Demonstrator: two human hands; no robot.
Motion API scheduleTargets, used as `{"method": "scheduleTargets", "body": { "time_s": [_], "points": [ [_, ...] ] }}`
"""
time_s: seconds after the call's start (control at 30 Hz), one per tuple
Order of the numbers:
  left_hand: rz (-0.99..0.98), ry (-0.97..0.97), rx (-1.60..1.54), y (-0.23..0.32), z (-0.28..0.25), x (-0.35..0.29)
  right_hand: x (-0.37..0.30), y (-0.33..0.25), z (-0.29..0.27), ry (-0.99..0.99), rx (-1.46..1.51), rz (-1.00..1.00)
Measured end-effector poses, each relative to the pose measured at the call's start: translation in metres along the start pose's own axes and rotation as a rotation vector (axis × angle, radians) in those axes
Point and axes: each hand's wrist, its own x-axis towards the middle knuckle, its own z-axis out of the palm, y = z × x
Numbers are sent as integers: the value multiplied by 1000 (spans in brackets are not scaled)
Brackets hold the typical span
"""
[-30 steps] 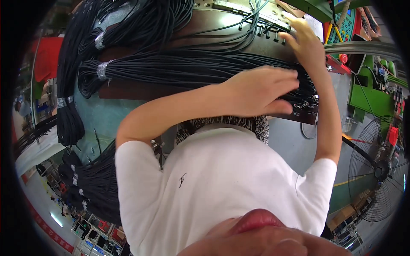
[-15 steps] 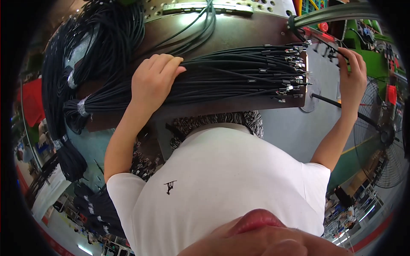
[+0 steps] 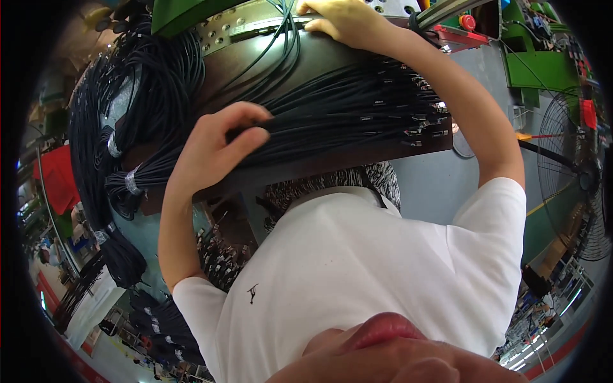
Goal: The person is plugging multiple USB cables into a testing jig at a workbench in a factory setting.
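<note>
My left hand (image 3: 214, 150) is over a wide bundle of black cables (image 3: 319, 131) on the brown tabletop. Its thumb and forefinger stand apart, with no cable visibly gripped. Small metal-tipped connectors (image 3: 421, 121) end the bundle at the right. My right arm crosses over the bundle's far corner. At the back, my right hand (image 3: 351, 22) has thumb and fingers bent around the edge of a narrow metal rail (image 3: 255, 27); whatever is between the fingertips is too small to make out. Several loose black cables (image 3: 290, 48) drape over the rail just left of that hand.
Thick coils of black cable (image 3: 159, 76) hang at the left, tied with clear wrap (image 3: 132, 182). A green machine part (image 3: 185, 14) stands at the back left. At the right are a red stop button (image 3: 467, 23) and a large fan (image 3: 575, 172).
My right hand has swung from beyond the table's right end to the rail at the back. My left hand has drawn slightly nearer, its thumb and forefinger parting. The view has shifted a little.
</note>
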Motion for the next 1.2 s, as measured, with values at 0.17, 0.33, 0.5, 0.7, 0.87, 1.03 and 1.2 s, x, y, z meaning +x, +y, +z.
{"method": "scheduleTargets", "body": {
  "time_s": [0.17,0.33,0.5,0.7,0.87,1.03,1.2],
  "points": [
    [201,-289,221,56,57,89,16,17,-5,103,498,60],
    [-120,-611,-349,89,101,117,-16,23,-16,-90,611,93],
    [-124,-258,-1066,60,109,34,-44,-9,-59,-220,781,35],
    [-131,166,-989,29,122,20,-77,-63,-94,124,1414,544],
    [-70,239,-968,22,126,18,-54,-129,-90,50,1752,943],
    [-77,315,-1006,19,115,13,-62,-130,-90,180,936,478],
    [-164,244,-1032,25,110,9,-43,-105,-81,405,-40,171]
  ]
}}
